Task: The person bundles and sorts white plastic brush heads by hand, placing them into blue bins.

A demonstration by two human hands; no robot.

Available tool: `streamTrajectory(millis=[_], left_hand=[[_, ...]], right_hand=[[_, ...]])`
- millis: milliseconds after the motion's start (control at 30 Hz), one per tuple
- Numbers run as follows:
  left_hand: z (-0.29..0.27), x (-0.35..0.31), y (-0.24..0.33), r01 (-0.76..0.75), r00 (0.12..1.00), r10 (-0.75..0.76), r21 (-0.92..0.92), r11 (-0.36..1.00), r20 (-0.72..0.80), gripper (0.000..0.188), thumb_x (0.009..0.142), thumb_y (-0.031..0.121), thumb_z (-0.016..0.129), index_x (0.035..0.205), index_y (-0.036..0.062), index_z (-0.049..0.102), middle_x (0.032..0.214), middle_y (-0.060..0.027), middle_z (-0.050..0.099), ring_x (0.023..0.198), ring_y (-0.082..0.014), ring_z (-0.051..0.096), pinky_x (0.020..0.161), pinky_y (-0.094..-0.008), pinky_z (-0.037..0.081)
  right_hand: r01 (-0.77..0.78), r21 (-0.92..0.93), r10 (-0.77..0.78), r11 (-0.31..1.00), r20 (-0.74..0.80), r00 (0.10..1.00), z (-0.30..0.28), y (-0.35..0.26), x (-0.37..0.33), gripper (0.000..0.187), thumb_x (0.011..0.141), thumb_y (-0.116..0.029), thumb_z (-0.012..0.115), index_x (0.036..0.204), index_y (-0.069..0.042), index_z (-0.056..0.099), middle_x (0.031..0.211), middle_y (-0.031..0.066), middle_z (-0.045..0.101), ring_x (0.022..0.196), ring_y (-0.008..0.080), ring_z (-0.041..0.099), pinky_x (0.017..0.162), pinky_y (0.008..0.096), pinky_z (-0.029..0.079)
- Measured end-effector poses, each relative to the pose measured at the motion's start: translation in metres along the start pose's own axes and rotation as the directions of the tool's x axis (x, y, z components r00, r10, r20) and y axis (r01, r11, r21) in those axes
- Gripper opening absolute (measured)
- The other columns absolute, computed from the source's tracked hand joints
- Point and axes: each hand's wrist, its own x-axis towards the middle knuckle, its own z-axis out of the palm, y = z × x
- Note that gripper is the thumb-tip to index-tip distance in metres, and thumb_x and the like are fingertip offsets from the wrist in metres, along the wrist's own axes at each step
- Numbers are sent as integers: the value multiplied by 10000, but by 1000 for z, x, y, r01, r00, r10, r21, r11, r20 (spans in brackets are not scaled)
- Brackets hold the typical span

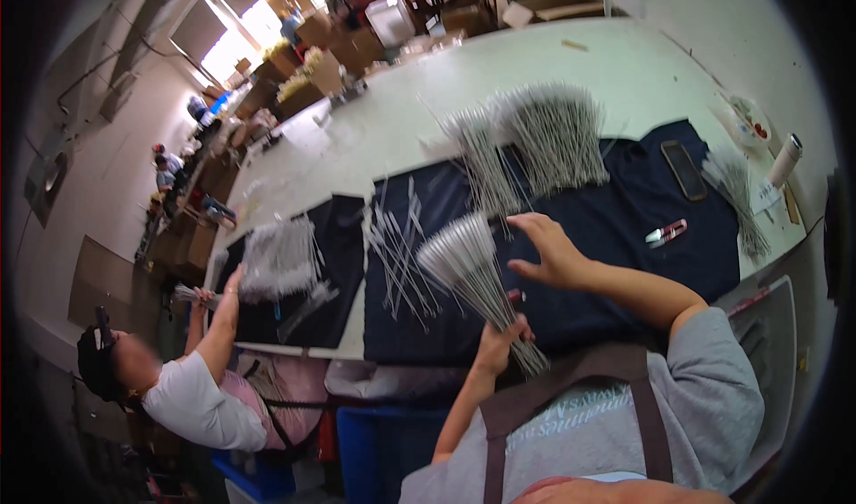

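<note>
My left hand is closed around the wire stems of a bundle of thin brushes, held tilted in front of my chest. Their pale bristle heads fan out at the upper end, and the bare stem ends stick out below my fist. Just right of the bundle, my right hand is raised with thumb and fingers apart, holding nothing. Loose brushes lie crisscrossed on the dark cloth to the left. Beyond my hands are a large pile of brushes and a smaller one.
On the right lie a phone, red-handled thread snips and another brush bunch. A white roll and a bowl stand behind. At left, a co-worker handles brushes. A blue bin is below the table edge.
</note>
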Motion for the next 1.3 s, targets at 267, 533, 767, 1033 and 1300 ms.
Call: streamTrajectory(millis=[267,533,767,1033,1300], left_hand=[[-7,5,-9,115,990,-127,-156,981,-66,344,845,182,613,1122,16,493,903,-64,571,775,-196,598,716,-358,524],[-9,0,-17,39,989,-59,-144,989,-135,352,840,104,598,1153,1,472,1037,-104,580,907,-263,615,756,-379,536],[-22,-10,-11,43,989,-78,-256,966,-129,399,823,99,614,1175,-1,454,1080,-123,568,956,-299,605,786,-399,530],[-41,-22,-9,-28,955,-23,-166,986,-294,478,794,159,651,1198,20,436,1069,-105,535,945,-221,552,805,-419,508],[-43,-32,2,-56,958,-21,-259,964,-287,450,812,147,612,1203,12,435,1071,-101,541,949,-227,556,825,-431,493]], right_hand=[[-635,667,402,390,497,769,41,5,-34,320,834,-130,635,1103,13,534,949,51,615,876,116,573,789,273,469],[-722,659,511,212,555,657,40,0,-37,228,875,-135,575,1040,22,582,852,52,622,743,95,575,613,236,487],[-733,677,474,57,628,617,54,-12,-24,234,863,-162,598,1013,15,562,807,50,601,701,106,571,552,237,482],[-774,626,484,97,650,586,84,-17,-14,241,777,-189,709,830,-67,507,742,-13,561,612,51,516,476,198,390],[-773,626,424,106,675,604,99,-33,-9,254,786,-193,703,898,-61,518,732,-12,551,607,54,516,490,190,399]])
